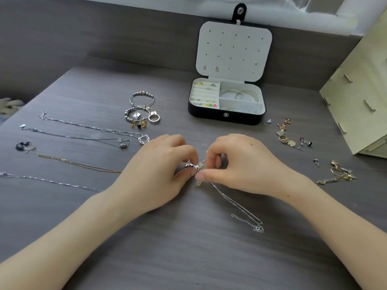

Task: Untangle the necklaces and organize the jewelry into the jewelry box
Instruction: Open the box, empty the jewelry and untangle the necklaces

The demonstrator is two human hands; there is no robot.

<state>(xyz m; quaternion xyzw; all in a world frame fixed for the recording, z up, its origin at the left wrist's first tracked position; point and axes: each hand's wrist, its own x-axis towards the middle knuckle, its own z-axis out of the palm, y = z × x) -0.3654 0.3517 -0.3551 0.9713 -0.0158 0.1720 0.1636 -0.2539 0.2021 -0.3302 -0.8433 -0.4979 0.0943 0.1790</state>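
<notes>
At the middle of the grey table, my left hand (159, 164) and my right hand (240, 162) both pinch a tangled knot of necklaces (198, 167) with a dark red bead. A silver chain (238, 206) trails from the knot toward the front right and ends in a small pendant. The open black jewelry box (227, 116) stands behind my hands, with rings in its slots and bangles in a compartment. Its raised lid (233, 51) holds a few earrings.
Several untangled necklaces (83, 132) lie stretched out on the left. Beaded bracelets and a ring (142, 110) sit left of the box. Loose earrings and charms (291, 136) and a gold chain pile (339, 174) lie on the right. A pale wooden organizer (362, 97) stands at far right.
</notes>
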